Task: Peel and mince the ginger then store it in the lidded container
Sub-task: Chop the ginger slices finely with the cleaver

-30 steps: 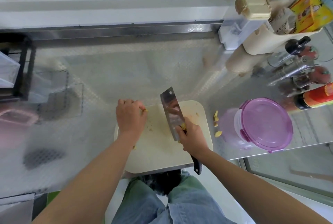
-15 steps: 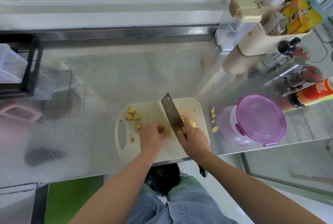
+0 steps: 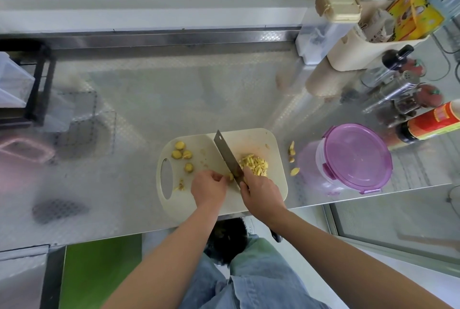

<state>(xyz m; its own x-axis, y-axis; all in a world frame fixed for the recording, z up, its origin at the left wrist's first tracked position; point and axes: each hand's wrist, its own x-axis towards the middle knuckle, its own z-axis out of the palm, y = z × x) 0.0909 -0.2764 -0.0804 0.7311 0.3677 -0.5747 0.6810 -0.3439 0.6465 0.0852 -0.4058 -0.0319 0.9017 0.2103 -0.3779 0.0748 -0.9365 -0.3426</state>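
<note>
A cream cutting board (image 3: pixel 251 139) lies at the counter's front edge. My right hand (image 3: pixel 261 191) grips a cleaver (image 3: pixel 227 157) whose blade stands edge-down across the board. To the blade's right sits a pile of cut ginger strips (image 3: pixel 255 165). My left hand (image 3: pixel 209 189) pinches a ginger piece (image 3: pixel 231 176) against the blade's left side. Several ginger slices (image 3: pixel 181 153) lie at the board's left end. The container with a purple lid (image 3: pixel 353 159) stands closed to the right of the board.
Ginger peel scraps (image 3: pixel 291 157) lie on the steel counter (image 3: pixel 149 99) between board and container. Sauce bottles (image 3: pixel 433 124), shakers and a cream utensil holder (image 3: pixel 353 52) crowd the right back. A black rack (image 3: pixel 37 84) stands far left. The counter's edge runs just below the board.
My left hand came from the board's far left end to the blade and now pinches a ginger piece there. The slices it covered and the strip pile now show. The cleaver dropped lower on the board.
</note>
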